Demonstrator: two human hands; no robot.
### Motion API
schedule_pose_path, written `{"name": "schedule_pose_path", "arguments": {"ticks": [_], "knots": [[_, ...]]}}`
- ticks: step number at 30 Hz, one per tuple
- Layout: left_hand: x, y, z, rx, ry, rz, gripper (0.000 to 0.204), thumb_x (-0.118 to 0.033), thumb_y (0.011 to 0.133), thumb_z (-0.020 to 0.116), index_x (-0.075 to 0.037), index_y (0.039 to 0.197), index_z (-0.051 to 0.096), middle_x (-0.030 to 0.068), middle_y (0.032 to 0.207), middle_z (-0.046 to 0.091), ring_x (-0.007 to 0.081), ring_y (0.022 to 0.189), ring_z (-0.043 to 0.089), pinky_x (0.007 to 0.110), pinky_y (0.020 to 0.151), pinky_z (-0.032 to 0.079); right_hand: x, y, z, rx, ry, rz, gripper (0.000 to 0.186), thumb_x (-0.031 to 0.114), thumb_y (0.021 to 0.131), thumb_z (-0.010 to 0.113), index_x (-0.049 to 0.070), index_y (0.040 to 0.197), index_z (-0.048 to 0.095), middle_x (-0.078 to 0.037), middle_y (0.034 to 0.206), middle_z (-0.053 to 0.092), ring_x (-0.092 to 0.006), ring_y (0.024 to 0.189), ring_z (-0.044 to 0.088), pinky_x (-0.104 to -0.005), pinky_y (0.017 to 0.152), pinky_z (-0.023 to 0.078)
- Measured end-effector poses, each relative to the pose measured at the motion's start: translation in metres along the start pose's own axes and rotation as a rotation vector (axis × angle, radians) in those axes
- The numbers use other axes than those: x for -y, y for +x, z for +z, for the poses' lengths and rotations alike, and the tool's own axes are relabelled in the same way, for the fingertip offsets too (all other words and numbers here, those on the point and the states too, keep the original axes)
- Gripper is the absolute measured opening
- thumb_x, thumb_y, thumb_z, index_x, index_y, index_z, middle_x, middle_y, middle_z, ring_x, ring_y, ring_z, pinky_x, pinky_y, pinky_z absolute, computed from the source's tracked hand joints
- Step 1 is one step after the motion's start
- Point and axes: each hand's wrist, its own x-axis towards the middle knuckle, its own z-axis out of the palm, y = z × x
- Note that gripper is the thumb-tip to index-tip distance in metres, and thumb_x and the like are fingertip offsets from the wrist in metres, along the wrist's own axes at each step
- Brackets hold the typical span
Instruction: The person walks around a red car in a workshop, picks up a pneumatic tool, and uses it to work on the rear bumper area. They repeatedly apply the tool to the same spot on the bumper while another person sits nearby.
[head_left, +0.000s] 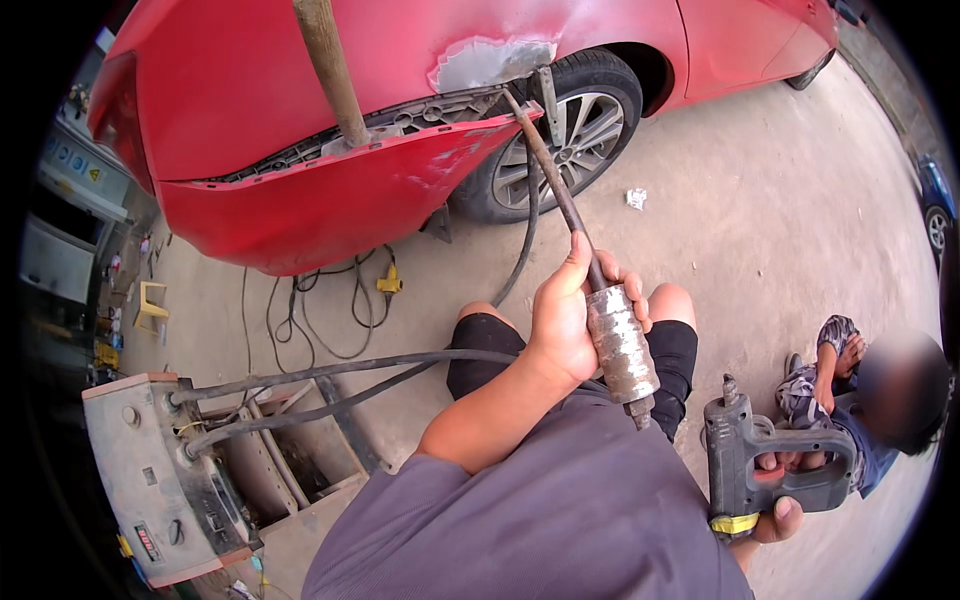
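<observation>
My left hand (570,320) is closed around a slide hammer (560,185), a long rusty rod with a worn metal weight (622,345) near its lower end. The rod's far end meets the loosened red bumper (340,200) at its corner beside the rear wheel (565,140). At the lower right, my right hand (785,515) grips a black stud-welding gun (735,455) with a red trigger and yellow tape; its metal tip points up and away from the car. Bare grey metal (490,65) shows on the fender above the wheel arch.
A wooden handle (335,75) is wedged between bumper and body. At left stands a dirty welding machine (165,480); its thick cables (340,370) run toward my lap. More cables and a yellow connector (390,285) lie on the floor. A person (860,400) sits low at right.
</observation>
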Motion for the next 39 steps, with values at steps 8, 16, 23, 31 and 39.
{"name": "schedule_pose_path", "arguments": {"ticks": [8,16,23,31,39], "knots": [[0.005,0.002,-0.008,-0.051,0.068,0.055,0.049,-0.057,0.101,0.043,-0.011,0.087,0.052,0.0141,0.078,0.061,0.0322,0.071,0.062,0.048,0.064,0.053,-0.003,0.003,0.002,0.000,0.001,0.016,0.076,0.011,0.062,0.071,0.014,0.134,0.050,-0.005,0.107,0.053,-0.0190,0.093,0.048,-0.0349,0.092,0.044],[-0.001,0.004,-0.009,-0.092,0.045,0.084,0.046,-0.053,0.102,0.045,-0.010,0.087,0.048,0.0159,0.076,0.061,0.0311,0.065,0.065,0.044,0.061,0.055,-0.006,0.002,0.006,-0.002,-0.005,0.016,0.074,0.011,0.061,0.071,0.014,0.132,0.050,-0.004,0.106,0.053,-0.0189,0.092,0.048,-0.0352,0.091,0.044],[-0.001,0.006,-0.009,-0.058,0.034,0.079,0.046,-0.054,0.101,0.045,-0.010,0.087,0.050,0.0149,0.077,0.061,0.0322,0.068,0.064,0.046,0.064,0.054,-0.004,-0.002,0.006,-0.028,-0.023,0.003,0.073,0.010,0.061,0.071,0.014,0.131,0.051,-0.004,0.106,0.053,-0.0189,0.092,0.048,-0.0355,0.090,0.044],[0.006,0.011,0.015,0.021,-0.026,0.096,0.046,-0.053,0.103,0.041,-0.012,0.088,0.052,0.0086,0.081,0.057,0.0288,0.073,0.056,0.047,0.072,0.049,-0.002,-0.005,0.020,-0.071,-0.001,0.054,0.065,0.010,0.057,0.072,0.016,0.118,0.052,-0.004,0.107,0.055,-0.0192,0.091,0.049,-0.0371,0.085,0.045],[0.016,0.024,0.027,0.045,-0.059,0.134,0.047,-0.056,0.100,0.046,-0.012,0.086,0.053,0.0089,0.080,0.058,0.0294,0.077,0.059,0.048,0.074,0.049,0.006,-0.016,0.011,-0.031,-0.035,0.110,0.074,0.012,0.059,0.077,0.020,0.128,0.052,-0.007,0.110,0.058,-0.0229,0.095,0.053,-0.0389,0.087,0.045]]}}
